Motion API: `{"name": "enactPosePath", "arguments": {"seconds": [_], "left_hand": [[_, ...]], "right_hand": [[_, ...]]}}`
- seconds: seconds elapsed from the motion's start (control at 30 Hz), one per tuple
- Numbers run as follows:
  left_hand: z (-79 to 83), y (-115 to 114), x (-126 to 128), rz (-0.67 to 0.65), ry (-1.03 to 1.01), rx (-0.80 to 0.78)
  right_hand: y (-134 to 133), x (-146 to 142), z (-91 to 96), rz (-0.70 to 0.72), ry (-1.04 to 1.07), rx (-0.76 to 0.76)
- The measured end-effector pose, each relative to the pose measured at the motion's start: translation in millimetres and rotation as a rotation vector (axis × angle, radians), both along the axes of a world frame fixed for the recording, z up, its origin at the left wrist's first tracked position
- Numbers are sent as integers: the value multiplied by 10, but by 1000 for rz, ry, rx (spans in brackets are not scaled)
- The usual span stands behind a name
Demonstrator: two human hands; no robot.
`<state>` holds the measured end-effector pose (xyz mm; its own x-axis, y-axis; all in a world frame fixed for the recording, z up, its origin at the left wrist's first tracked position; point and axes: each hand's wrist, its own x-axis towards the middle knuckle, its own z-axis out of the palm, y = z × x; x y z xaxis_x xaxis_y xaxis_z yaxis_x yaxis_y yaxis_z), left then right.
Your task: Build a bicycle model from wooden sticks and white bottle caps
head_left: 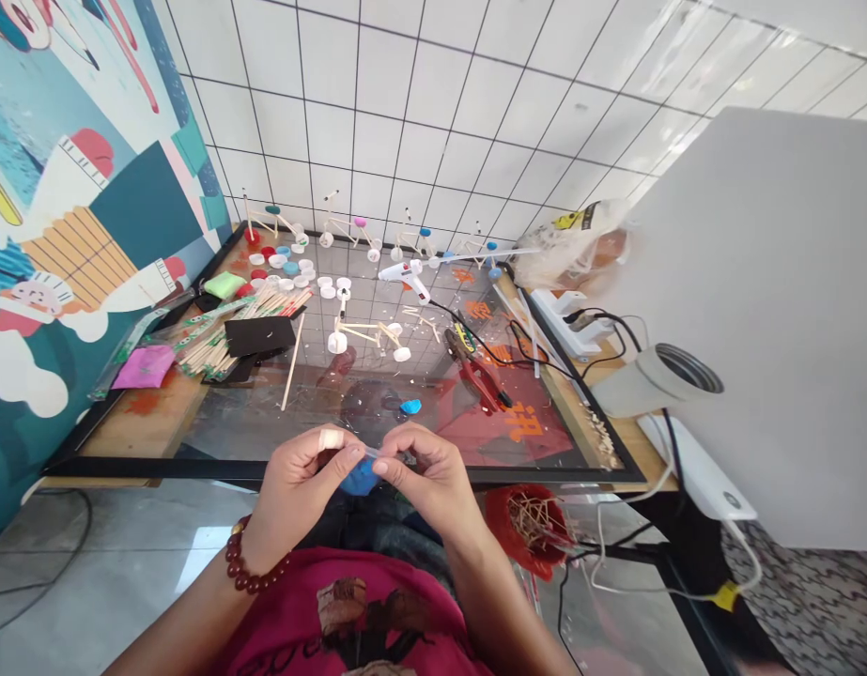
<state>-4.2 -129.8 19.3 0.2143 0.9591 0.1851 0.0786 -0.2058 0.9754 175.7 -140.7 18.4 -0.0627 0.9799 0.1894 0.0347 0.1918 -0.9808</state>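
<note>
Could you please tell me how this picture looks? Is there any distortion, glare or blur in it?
In the head view, wide-angle distortion bends the tiled wall and the table frame; soft glare lies on the glass tabletop; the left hand and right hand look fairly sharp; the plastic bag looks slightly smeared.

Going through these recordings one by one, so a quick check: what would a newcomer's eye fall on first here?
First, the left hand, with a taped finger, and the right hand, pinching a small blue piece at bottom centre. Beyond them, small stick models with white bottle-cap wheels stand in a row along the far edge of the glass-topped table, near a white hot glue gun. A colourful cartoon mural fills the left side.
</note>
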Motion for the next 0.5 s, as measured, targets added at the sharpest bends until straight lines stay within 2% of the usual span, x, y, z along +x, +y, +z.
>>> {"name": "enactPosePath", "arguments": {"seconds": [0.27,0.5], "left_hand": [[47,-1,81,-19,52,122],[28,33,90,90,108,147]], "right_hand": [[8,-51,-38,-20,-38,131],[77,-74,-98,-77,-15,110]]}}
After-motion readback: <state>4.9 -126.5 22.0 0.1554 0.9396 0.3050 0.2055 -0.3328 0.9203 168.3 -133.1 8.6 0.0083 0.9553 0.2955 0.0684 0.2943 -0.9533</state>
